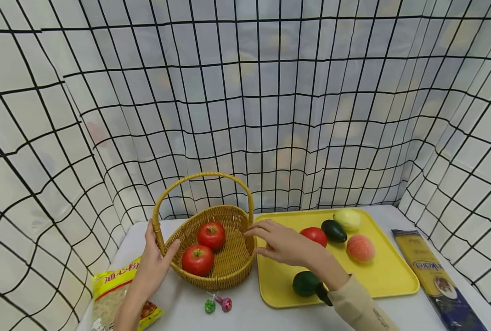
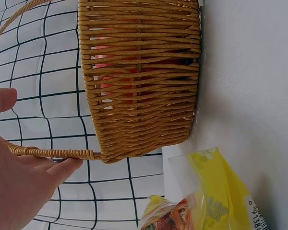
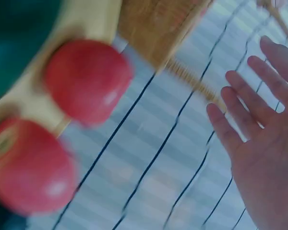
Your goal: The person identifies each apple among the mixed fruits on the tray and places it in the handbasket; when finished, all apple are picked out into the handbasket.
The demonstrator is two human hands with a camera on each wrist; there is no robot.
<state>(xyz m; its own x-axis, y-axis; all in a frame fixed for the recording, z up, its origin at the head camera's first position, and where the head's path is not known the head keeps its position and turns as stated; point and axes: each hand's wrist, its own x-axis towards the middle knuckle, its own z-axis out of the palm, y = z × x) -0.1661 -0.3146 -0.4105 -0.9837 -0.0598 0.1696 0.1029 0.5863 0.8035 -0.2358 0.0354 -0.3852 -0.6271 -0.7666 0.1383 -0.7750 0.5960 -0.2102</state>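
Note:
A wicker basket with a tall arched handle stands at the centre left of the table, holding two red tomatoes. My left hand is at the handle's left side. In the left wrist view its fingers lie behind the handle, touching it, while the thumb stands away. By the basket's right rim is my right hand, palm down. The right wrist view shows that hand's fingers spread with nothing held, near the handle. Two blurred tomatoes appear beside it there.
A yellow tray on the right carries a tomato, dark green avocados, a peach and a pale fruit. Lollipops lie before the basket. A pasta bag and a long packet flank them; netting surrounds the table.

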